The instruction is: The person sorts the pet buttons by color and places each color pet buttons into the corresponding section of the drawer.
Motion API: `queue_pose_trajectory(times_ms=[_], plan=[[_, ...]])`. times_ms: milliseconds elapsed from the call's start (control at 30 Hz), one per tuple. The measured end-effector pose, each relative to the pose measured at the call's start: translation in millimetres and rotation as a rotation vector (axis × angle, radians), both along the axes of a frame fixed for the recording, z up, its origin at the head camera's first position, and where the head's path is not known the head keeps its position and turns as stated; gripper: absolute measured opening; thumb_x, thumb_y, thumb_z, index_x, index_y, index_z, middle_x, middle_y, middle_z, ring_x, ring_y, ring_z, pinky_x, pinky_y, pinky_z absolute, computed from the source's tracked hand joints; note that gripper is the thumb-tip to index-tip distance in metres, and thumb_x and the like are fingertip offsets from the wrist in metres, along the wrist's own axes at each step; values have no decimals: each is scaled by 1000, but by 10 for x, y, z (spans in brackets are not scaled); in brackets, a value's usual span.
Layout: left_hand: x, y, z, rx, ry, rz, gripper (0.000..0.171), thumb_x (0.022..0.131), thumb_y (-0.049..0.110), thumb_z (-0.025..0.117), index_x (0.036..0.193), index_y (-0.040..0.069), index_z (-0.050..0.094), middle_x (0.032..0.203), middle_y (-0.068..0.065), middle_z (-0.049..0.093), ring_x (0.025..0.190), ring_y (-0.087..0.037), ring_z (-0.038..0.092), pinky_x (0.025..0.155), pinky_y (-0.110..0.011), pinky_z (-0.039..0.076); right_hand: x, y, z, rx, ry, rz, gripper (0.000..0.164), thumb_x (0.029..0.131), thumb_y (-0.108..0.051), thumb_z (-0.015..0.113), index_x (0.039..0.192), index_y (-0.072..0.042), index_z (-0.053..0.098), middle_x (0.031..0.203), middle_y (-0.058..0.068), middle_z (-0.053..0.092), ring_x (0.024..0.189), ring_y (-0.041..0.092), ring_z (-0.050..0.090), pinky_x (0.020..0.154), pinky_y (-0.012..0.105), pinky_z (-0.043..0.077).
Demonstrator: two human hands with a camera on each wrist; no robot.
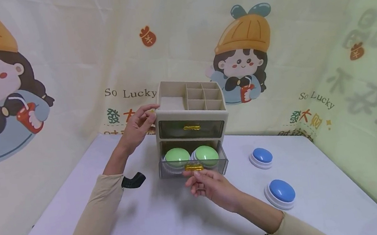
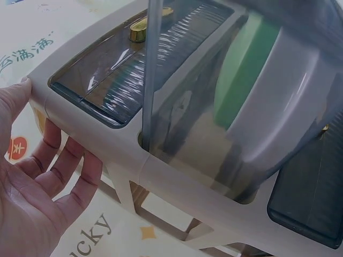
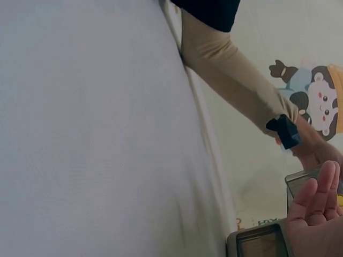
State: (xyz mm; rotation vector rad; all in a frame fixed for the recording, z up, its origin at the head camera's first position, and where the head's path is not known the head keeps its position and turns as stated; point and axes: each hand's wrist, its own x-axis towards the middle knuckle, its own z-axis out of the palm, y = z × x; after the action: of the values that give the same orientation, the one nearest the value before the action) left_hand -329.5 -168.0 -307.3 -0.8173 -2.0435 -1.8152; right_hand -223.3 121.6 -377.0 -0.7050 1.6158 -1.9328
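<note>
A beige desktop drawer organizer (image 1: 190, 113) stands on the table, its middle drawer (image 1: 222, 164) pulled part way out. Two push buttons with green domes (image 1: 177, 155) sit side by side in that clear drawer. My left hand (image 1: 137, 129) rests against the organizer's upper left side; in the left wrist view its thumb is near the top edge and bent fingers touch the side. At the drawer's gold handle (image 1: 193, 167), my right hand (image 1: 214, 188) has thumb and index finger at the lower edge, the other fingers loosely curled below. The upper drawer (image 1: 176, 129) is closed.
Two push buttons with blue domes, one farther (image 1: 262, 156) and one nearer (image 1: 282, 191), stand on the white table (image 1: 144, 223) right of the organizer. Its top has several compartments (image 1: 203, 92). Behind hangs a cartoon-printed curtain (image 1: 180, 48).
</note>
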Motion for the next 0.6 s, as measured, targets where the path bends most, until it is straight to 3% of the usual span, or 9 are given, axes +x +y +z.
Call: queue_pose_trajectory(times_ms=[167, 600], plan=[[-7, 0, 4, 1, 4, -5, 36, 107, 20, 55, 143, 16, 56, 103, -7, 60, 105, -20, 64, 85, -27, 57, -93, -23, -14, -8, -12, -29, 50, 112, -27, 43, 143, 11, 46, 105, -6, 71, 91, 10, 61, 84, 24, 52], [4, 16, 1, 3, -1, 7, 36, 107, 19, 54, 143, 13, 55, 101, -6, 59, 102, -18, 64, 82, -28, 58, -329, -85, -72, -27, 29, -94, 52, 113, -28, 40, 144, 13, 45, 106, -5, 71, 91, 9, 63, 84, 24, 53]])
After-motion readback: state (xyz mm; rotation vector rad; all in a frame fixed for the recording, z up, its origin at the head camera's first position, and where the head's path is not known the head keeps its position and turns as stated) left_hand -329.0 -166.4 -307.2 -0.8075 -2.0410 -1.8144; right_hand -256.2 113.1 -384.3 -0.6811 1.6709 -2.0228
